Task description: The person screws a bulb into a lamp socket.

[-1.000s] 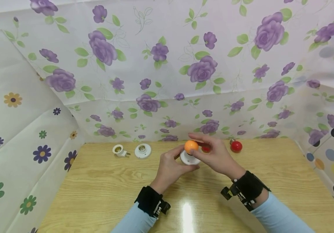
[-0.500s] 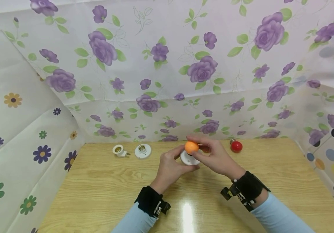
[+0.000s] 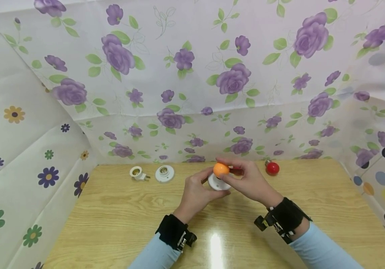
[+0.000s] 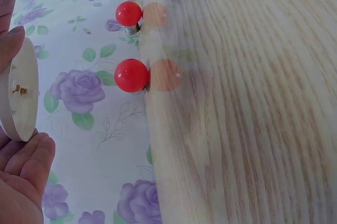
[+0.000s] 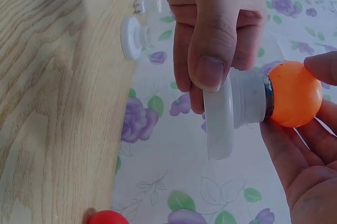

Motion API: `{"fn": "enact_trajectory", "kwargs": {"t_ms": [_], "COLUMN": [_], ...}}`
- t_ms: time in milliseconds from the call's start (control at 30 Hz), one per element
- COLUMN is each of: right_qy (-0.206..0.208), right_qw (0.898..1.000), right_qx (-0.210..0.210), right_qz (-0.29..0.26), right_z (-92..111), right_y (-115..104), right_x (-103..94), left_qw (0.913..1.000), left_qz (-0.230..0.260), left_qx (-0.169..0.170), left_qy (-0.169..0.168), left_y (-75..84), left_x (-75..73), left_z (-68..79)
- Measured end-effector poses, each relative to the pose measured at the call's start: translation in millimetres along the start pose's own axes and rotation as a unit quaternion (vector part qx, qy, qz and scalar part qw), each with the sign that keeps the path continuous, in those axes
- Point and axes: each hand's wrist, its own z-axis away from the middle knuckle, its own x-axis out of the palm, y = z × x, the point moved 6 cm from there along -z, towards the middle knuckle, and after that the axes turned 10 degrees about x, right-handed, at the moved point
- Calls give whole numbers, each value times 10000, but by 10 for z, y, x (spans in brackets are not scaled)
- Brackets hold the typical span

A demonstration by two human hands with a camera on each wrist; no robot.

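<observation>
Over the far middle of the wooden table (image 3: 118,220), your left hand (image 3: 196,192) grips the round white plastic lamp socket (image 3: 217,184) by its rim, likely steadying it. Your right hand (image 3: 251,181), its grip closed on the round orange bulb (image 3: 220,169) at the socket's mouth, seems placed for turning.

Round orange bulb (image 5: 296,95), metal collar (image 5: 269,96) showing, apparently partway into white disc-based socket (image 5: 219,124), bulb uppermost, held above wooden table (image 3: 111,224)
</observation>
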Motion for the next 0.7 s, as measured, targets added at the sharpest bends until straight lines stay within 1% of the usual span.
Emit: {"fn": "enact_trajectory", "kwargs": {"t_ms": [167, 267, 433, 567, 700], "right_qy": [139, 175, 271, 383, 526], "right_qw": [9999, 9998, 9995, 9991, 9984], "right_qx": [-69, -51, 89, 54, 27], "right_qz": [-11, -15, -113, -173, -222], "right_z": [-46, -42, -20, 10, 32], "right_y": [227, 225, 138, -1, -48], "right_x": [-21, -27, -22, -18, -22], "left_qw": [10000, 10000, 9999, 9998, 9997], "left_qz": [-28, -64, -139, -179, -223], "left_qx": [-13, -21, 6, 20, -43], "left_qy": [4, 7, 10, 18, 24], "left_y": [1, 0, 14, 15, 17], "left_x": [1, 3, 5, 11, 13], "left_z": [-6, -7, -12, -12, -15]}}
